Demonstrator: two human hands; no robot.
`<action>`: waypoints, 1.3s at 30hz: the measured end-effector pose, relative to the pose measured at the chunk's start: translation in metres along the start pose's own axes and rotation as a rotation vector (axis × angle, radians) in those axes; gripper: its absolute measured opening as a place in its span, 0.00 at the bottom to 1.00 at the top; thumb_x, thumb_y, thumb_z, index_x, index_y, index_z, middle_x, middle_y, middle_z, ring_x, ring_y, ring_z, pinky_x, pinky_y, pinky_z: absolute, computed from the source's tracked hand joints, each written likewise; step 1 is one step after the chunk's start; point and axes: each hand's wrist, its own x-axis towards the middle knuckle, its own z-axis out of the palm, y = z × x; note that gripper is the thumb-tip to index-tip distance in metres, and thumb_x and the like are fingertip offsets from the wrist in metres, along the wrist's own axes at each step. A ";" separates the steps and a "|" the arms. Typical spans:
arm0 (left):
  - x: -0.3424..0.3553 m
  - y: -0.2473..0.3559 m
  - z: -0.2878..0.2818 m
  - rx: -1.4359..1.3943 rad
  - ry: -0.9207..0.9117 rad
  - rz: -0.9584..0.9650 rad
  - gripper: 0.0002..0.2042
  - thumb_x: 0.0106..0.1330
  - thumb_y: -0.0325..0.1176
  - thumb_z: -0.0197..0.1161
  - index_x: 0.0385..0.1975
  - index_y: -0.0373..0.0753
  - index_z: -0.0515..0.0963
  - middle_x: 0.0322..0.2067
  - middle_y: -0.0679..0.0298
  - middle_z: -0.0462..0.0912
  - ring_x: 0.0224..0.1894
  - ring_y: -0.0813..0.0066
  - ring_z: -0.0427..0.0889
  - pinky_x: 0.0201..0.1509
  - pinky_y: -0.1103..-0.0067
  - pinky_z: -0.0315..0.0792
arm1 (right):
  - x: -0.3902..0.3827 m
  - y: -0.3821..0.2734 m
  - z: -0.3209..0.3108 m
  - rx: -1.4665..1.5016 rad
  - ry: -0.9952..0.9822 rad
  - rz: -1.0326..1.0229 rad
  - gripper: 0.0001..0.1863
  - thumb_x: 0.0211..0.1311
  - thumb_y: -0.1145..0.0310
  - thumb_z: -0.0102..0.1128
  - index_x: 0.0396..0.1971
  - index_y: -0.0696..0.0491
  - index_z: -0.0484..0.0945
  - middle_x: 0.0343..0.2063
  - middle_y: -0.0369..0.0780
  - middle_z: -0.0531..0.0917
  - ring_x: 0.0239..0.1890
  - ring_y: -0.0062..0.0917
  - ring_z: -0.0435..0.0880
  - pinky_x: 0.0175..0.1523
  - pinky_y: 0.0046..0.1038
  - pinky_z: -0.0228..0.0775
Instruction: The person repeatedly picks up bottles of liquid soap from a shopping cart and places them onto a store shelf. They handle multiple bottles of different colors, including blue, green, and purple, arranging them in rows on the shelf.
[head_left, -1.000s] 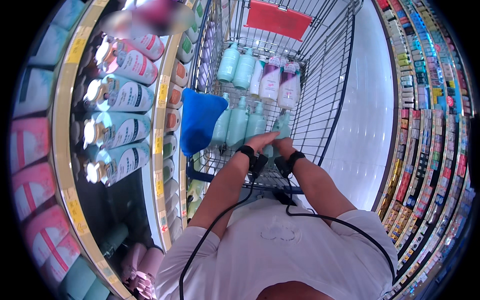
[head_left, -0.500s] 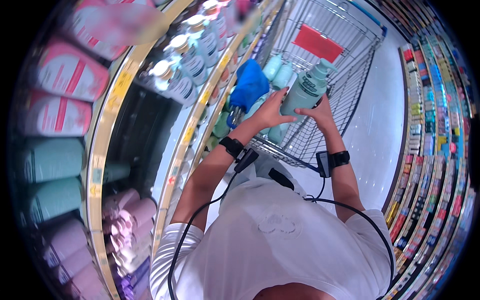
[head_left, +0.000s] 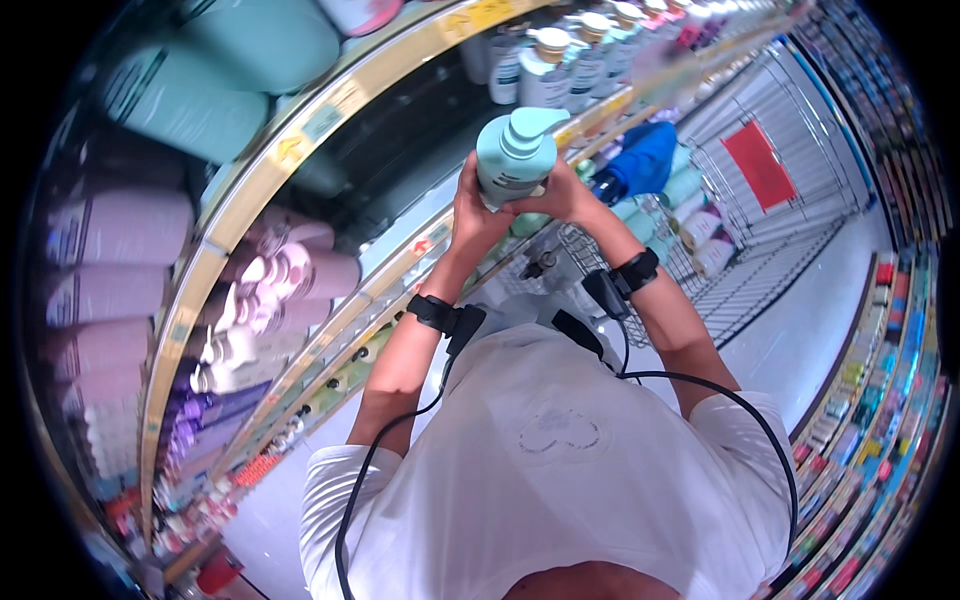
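A mint-green pump bottle [head_left: 515, 155] is held up in front of the shelf at the upper middle. My left hand [head_left: 472, 205] is closed round its left side, and my right hand [head_left: 558, 195] grips it from the right, with fingers partly hidden by the bottle. A blue cloth bundle [head_left: 645, 160] rests in the metal shopping cart [head_left: 745, 300] to the right, among mint bottles [head_left: 682, 185] and white-and-purple bottles [head_left: 712, 255] lying in view.
The tiered shelf [head_left: 320, 110] on my left carries large mint containers [head_left: 185, 105], pink and lilac bottles [head_left: 105, 290] and white pump bottles [head_left: 545, 80]. Another stocked shelf [head_left: 860, 400] curves along the right, with pale floor [head_left: 800, 330] between it and the cart.
Both hands have lifted a mint bottle out of the cart and moved it left and up toward the shelf. The view has turned left, so the cart now appears farther right and tilted.
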 end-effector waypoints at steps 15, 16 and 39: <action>-0.040 -0.111 -0.161 0.274 0.553 -0.057 0.43 0.46 0.31 0.72 0.63 0.32 0.54 0.57 0.46 0.65 0.59 0.52 0.67 0.62 0.67 0.62 | 0.142 0.033 0.187 0.348 -0.406 0.033 0.42 0.32 0.75 0.74 0.54 0.56 0.65 0.46 0.37 0.76 0.51 0.21 0.71 0.59 0.27 0.62; -0.042 -0.116 -0.163 0.268 0.571 -0.056 0.44 0.46 0.31 0.72 0.63 0.32 0.53 0.58 0.45 0.65 0.60 0.51 0.66 0.62 0.67 0.61 | 0.145 0.040 0.193 0.331 -0.411 0.051 0.41 0.32 0.75 0.74 0.54 0.56 0.65 0.46 0.37 0.76 0.50 0.21 0.72 0.59 0.27 0.62; -0.045 -0.136 -0.142 0.307 0.806 -0.173 0.40 0.57 0.29 0.61 0.66 0.27 0.44 0.62 0.36 0.54 0.64 0.43 0.57 0.67 0.65 0.52 | 0.177 0.071 0.224 -0.078 -0.521 0.243 0.38 0.37 0.59 0.77 0.46 0.65 0.69 0.44 0.46 0.75 0.49 0.28 0.74 0.52 0.27 0.66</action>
